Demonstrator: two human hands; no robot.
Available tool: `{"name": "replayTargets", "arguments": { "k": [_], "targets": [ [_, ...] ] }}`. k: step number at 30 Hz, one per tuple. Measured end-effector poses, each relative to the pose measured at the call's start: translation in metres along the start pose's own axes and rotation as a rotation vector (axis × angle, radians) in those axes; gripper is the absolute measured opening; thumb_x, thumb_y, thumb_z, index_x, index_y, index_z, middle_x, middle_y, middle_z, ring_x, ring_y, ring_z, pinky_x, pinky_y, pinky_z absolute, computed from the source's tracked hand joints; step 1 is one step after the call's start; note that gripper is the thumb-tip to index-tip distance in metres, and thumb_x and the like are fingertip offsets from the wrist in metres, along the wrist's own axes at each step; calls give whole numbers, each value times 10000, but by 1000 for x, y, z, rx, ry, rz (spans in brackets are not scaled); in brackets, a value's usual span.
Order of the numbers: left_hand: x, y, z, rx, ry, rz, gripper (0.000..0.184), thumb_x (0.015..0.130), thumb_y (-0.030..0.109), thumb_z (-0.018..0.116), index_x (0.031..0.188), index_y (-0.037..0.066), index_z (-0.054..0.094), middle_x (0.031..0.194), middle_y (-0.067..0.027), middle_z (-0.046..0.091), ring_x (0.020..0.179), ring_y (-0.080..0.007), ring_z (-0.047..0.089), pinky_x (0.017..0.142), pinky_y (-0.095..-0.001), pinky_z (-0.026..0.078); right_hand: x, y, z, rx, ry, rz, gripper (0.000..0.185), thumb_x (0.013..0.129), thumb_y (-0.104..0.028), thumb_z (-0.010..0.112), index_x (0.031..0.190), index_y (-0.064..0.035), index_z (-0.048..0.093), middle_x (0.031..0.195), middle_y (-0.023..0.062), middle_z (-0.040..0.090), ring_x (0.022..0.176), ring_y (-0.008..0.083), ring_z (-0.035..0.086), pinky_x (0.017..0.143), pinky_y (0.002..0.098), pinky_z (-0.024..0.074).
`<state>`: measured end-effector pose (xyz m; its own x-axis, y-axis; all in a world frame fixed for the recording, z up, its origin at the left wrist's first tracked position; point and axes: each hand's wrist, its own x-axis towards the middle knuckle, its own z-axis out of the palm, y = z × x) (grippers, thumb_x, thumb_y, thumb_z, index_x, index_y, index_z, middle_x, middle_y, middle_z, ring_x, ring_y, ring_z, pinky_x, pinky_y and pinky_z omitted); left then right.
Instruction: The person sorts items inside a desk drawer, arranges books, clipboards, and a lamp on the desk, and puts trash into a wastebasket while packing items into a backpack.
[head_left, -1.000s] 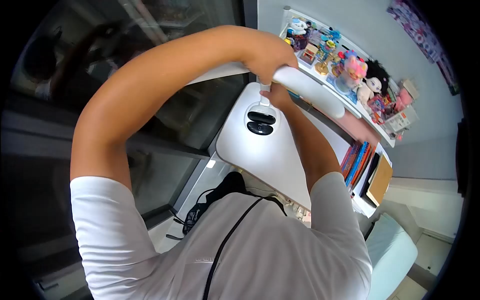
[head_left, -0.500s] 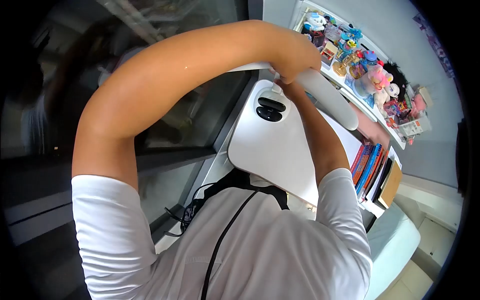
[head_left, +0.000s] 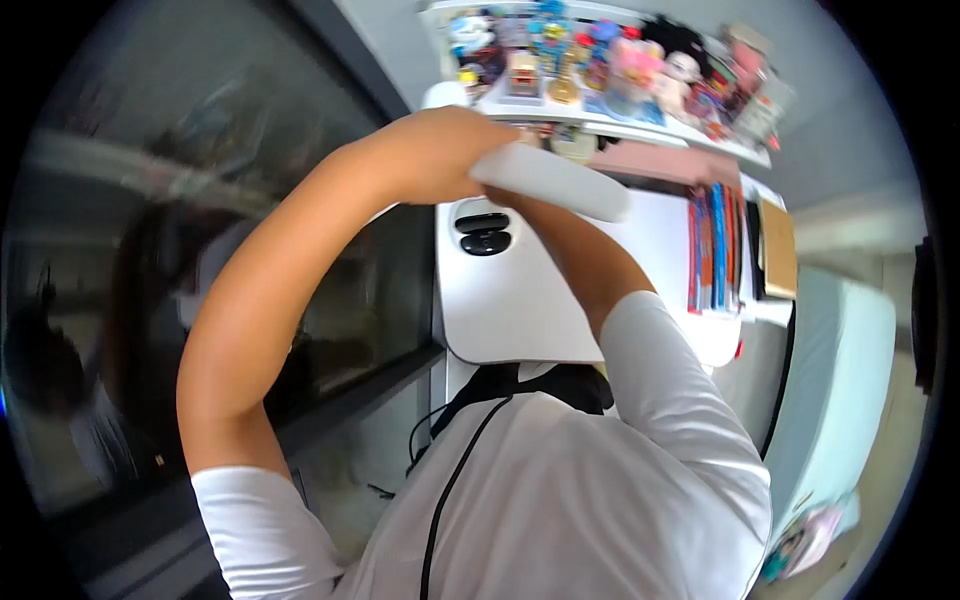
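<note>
A long white bar with a rounded end, which looks like a desk lamp's head (head_left: 555, 182), crosses above the white desk. My left hand (head_left: 450, 160) reaches over from the left and bends down at the bar's left end, its fingers out of sight. My right hand (head_left: 500, 197) meets it just under the bar, mostly covered by the bar and the left hand. What either hand grips is hidden. Right below them, a glossy black two-part object (head_left: 484, 233), perhaps an opened earbud case, rests on a pale rounded base on the desktop (head_left: 515, 310).
A shelf (head_left: 640, 127) crowded with figurines and plush toys runs along the back. Upright books (head_left: 715, 245) stand at the desk's right. Dark window glass (head_left: 130, 200) is close on the left. A pale green padded seat or bed (head_left: 835, 380) lies at right.
My view has turned, so the desk and shelf sit straighter and further left. Both hands stay together by the white bar. The black object remains on its base.
</note>
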<state>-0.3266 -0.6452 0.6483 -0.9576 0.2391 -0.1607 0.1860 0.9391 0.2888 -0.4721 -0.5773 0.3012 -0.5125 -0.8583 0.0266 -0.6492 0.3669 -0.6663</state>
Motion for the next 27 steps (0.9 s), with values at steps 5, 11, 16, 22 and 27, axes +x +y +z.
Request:
{"name": "replayTargets", "arguments": {
  "k": [5,11,16,22,27],
  "targets": [
    [2,-2,-1,-74,-6,9,841,779,82,840,1541,72,483,1456,-221,588,1332,-410,561,1148,-470,435,-32,-6,17,-87,159,49,571,949,-313,731,1429,-45,578,1462,244,569,1374,411,512,1151,476,399],
    [11,44,-21,-9,-68,-24,995,732,138,899,1590,76,400,1522,-274,509,1422,-444,470,1197,-477,378,-159,5,-6,277,110,205,460,928,-244,721,1328,-30,645,1272,247,685,1147,395,676,1004,482,534],
    [12,139,-24,157,242,151,889,814,245,865,1564,45,430,1630,-223,393,1478,-435,404,1206,-487,358,-335,70,-19,314,206,537,436,934,-256,723,1282,0,664,1175,221,726,1041,352,724,935,442,572],
    [47,204,36,-404,-230,537,695,897,347,810,1468,36,564,1456,-189,610,1339,-368,575,1120,-426,454,-538,125,-41,174,453,1049,436,928,-296,698,1250,-3,693,1092,229,750,1040,386,725,923,465,567],
    [97,181,140,-230,-553,314,700,941,368,752,1487,-14,536,1447,-222,614,1320,-355,602,1106,-419,472,-678,119,-33,411,628,1421,376,901,-266,719,1117,43,728,1032,239,758,897,332,742,818,451,576]
  ]
}}
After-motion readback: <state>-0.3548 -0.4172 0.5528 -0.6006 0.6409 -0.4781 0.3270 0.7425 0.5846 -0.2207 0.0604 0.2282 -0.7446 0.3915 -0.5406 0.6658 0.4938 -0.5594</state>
